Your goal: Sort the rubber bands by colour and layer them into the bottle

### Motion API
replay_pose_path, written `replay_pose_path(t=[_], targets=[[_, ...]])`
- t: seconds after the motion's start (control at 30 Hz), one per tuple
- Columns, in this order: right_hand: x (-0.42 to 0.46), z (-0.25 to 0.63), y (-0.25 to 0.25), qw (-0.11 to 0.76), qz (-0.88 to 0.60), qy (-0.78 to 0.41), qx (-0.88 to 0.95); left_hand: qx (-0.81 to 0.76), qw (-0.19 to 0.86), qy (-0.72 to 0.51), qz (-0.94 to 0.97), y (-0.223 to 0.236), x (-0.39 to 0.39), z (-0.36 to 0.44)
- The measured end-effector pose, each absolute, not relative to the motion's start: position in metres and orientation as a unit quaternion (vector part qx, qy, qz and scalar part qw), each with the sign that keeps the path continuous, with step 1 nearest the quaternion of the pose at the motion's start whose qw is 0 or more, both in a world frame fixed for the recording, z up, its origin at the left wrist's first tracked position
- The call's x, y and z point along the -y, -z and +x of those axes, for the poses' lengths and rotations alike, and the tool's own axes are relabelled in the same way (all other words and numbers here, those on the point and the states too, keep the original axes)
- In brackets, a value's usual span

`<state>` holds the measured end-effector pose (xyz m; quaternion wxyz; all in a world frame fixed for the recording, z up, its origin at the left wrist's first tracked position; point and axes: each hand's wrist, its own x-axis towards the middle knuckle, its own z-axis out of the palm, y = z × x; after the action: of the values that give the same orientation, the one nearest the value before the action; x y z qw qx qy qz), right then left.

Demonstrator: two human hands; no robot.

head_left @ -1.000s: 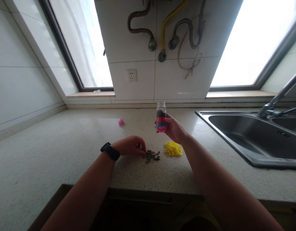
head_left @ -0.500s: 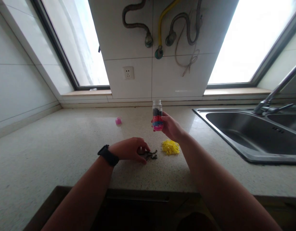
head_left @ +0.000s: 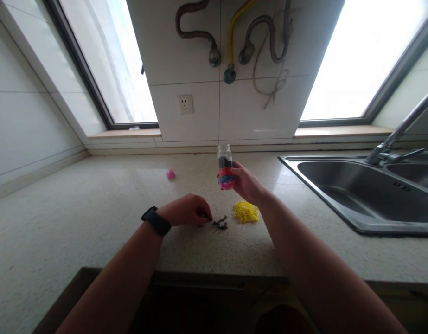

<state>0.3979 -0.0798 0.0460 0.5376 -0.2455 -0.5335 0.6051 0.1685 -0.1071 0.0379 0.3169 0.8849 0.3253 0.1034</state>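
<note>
My right hand (head_left: 247, 182) is wrapped around a clear bottle (head_left: 225, 168) with an open top, held upright above the counter. Layers of pink, blue, red and black pieces fill much of it. Lower and to the left, my left hand (head_left: 193, 209), with a dark watch on the wrist, pinches small black bands at the counter; its fingertips partly hide them. A few loose black bands (head_left: 221, 224) lie just right of those fingertips. Close by, a pile of small yellow bands (head_left: 246, 212) lies beneath my right wrist.
A small pink cap-like piece (head_left: 170, 173) sits farther back on the speckled counter (head_left: 112, 208). To the right is a steel sink (head_left: 353, 190) with a faucet (head_left: 391, 144). Hoses and a socket (head_left: 185, 104) are on the tiled back wall.
My left fingers spread over the black bands, then closed in a pinch, and fewer bands lie loose. The bottle stays in my right hand, shifted slightly left; the view moved a little too.
</note>
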Motion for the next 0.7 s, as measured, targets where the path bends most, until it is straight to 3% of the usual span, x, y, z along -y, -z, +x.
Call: replay_pose_path(t=[0.2,0.33,0.5,0.6,0.7], targets=[[0.077,0.399,-0.04,0.522,-0.259,-0.603,0.545,-0.339,0.417,-0.199,0.819,-0.031,0.095,0.158],[0.075,0.401,-0.036,0.511,-0.264,-0.595,0.562,-0.359,0.422,-0.316,0.77,-0.039,0.085,0.15],[0.074,0.399,-0.035,0.492,-0.273,-0.579,0.59,-0.384,0.335,-0.444,0.737,-0.086,0.078,0.141],[0.075,0.397,-0.035,0.481,-0.27,-0.575,0.604,-0.38,0.278,-0.419,0.777,-0.128,0.079,0.144],[0.077,0.397,-0.035,0.472,-0.267,-0.573,0.614,-0.363,0.14,-0.377,0.841,-0.165,0.08,0.155]])
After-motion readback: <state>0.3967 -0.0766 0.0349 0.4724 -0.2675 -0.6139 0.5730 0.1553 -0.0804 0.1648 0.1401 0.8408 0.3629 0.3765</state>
